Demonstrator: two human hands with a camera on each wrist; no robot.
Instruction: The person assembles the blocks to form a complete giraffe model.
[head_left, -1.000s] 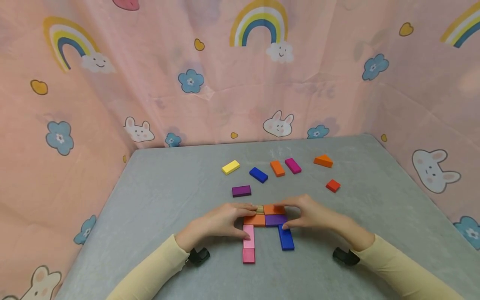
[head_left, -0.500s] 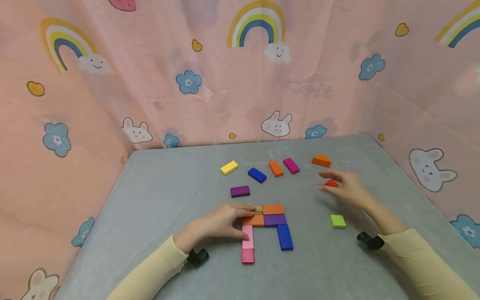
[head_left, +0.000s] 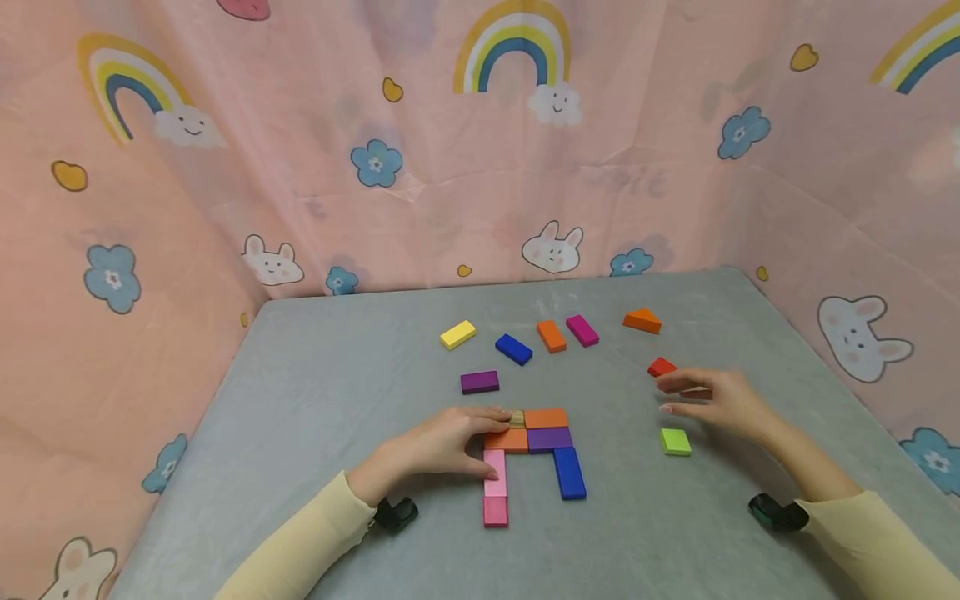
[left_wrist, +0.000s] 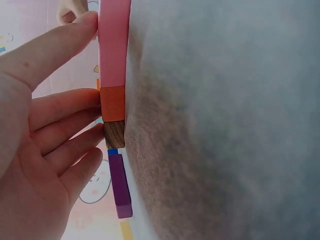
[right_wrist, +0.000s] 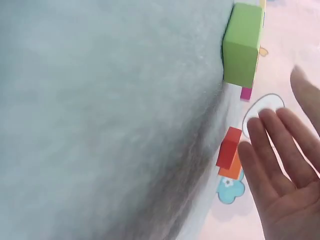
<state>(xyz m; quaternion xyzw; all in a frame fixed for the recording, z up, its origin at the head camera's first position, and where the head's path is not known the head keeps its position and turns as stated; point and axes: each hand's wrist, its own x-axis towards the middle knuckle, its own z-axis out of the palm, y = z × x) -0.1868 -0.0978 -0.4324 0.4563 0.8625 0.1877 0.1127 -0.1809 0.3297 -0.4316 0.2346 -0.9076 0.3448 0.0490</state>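
My left hand (head_left: pixel 442 446) rests on an arrangement of flat blocks, thumb on the light pink block (head_left: pixel 496 477) and fingertips by the orange block (head_left: pixel 513 442) and the wood-brown block (head_left: pixel 517 420). Joined to these lie a darker pink block (head_left: pixel 495 513), a purple block (head_left: pixel 550 440), another orange block (head_left: pixel 546 418) and a slanting blue block (head_left: pixel 570 474). My right hand (head_left: pixel 723 402) hovers with fingers extended and holds nothing. A green block (head_left: pixel 676 442) lies just below it, and a red block (head_left: pixel 662 367) sits just beyond its fingertips, also seen in the right wrist view.
Loose blocks lie toward the back of the grey table (head_left: pixel 337 358): yellow (head_left: pixel 458 335), blue (head_left: pixel 514 349), orange (head_left: pixel 552 336), magenta (head_left: pixel 582 330), a wedge-shaped orange block (head_left: pixel 642 321) and a dark purple one (head_left: pixel 480 382). A pink printed curtain (head_left: pixel 322 108) surrounds the table.
My right hand has left the arrangement, reached toward the red block, then drawn back nearer the green block, which came into view. The left hand stays put.
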